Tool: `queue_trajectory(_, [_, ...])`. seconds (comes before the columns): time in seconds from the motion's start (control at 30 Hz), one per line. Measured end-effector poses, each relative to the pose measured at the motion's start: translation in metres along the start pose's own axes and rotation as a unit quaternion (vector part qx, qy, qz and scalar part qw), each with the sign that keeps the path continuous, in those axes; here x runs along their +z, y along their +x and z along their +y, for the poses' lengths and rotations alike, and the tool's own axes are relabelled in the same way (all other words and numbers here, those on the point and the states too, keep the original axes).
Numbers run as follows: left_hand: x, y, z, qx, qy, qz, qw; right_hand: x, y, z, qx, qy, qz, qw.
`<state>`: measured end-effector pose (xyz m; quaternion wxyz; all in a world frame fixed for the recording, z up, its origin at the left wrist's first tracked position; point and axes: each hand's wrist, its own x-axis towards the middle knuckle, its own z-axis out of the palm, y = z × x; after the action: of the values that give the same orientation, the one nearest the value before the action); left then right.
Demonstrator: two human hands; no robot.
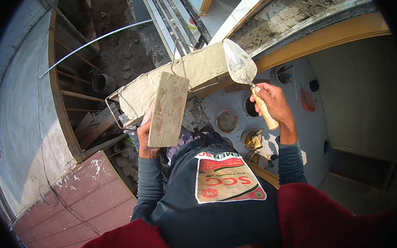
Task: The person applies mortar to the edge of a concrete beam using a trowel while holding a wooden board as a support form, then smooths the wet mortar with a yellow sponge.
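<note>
My left hand (145,132) is closed around a rectangular float (168,111), its mortar-smeared flat face turned up; any handle is hidden behind the board. My right hand (273,105) grips the wooden handle of a pointed trowel (241,67), whose blade points up and away with grey mortar on it. Between and beyond both tools runs a narrow beam-like ledge (138,98) coated in wet, pale mortar. The float overlaps its near edge in view, and the trowel blade appears over its right end. Whether either tool touches the ledge I cannot tell.
Bent metal rods (112,106) clamp the ledge. Below right, on a tiled floor, stand a mortar-filled bucket (227,121), a tool bucket (254,139) and an orange container (307,100). A mortar-strewn slab (301,15) lies far right. Left are a grey wall (24,103) and another bucket (104,84).
</note>
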<state>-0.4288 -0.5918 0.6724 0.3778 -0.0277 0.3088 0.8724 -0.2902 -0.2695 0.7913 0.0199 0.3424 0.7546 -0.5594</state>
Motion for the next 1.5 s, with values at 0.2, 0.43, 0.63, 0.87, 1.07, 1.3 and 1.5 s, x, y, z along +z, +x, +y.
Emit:
queue_trajectory(0.2, [0.007,0.003,0.003,-0.018,0.012,-0.008,1.0,0.008,-0.006,0.034,0.049,0.132,-0.04,0.989])
queue_trajectory(0.43, [0.004,0.01,0.001,-0.017,0.121,-0.004,0.992,0.019,0.023,0.042,0.04,0.174,-0.018,0.984])
queue_trajectory(0.63, [-0.003,0.01,-0.003,-0.016,0.064,-0.036,0.997,0.016,0.016,0.054,0.044,0.179,-0.009,0.983])
queue_trajectory(0.87, [-0.007,0.009,-0.012,0.095,0.119,0.022,0.988,0.021,0.008,0.066,0.054,0.223,-0.016,0.973])
queue_trajectory(1.07, [-0.012,0.009,-0.013,0.104,0.182,0.034,0.977,0.029,-0.002,0.067,0.065,0.239,-0.042,0.968])
queue_trajectory(1.3, [-0.019,0.006,-0.012,0.049,0.072,0.078,0.993,0.021,-0.012,0.044,0.058,0.314,-0.098,0.943])
queue_trajectory(1.5, [-0.034,0.003,-0.015,0.082,0.164,0.1,0.978,0.01,0.036,0.047,0.034,0.279,-0.08,0.956])
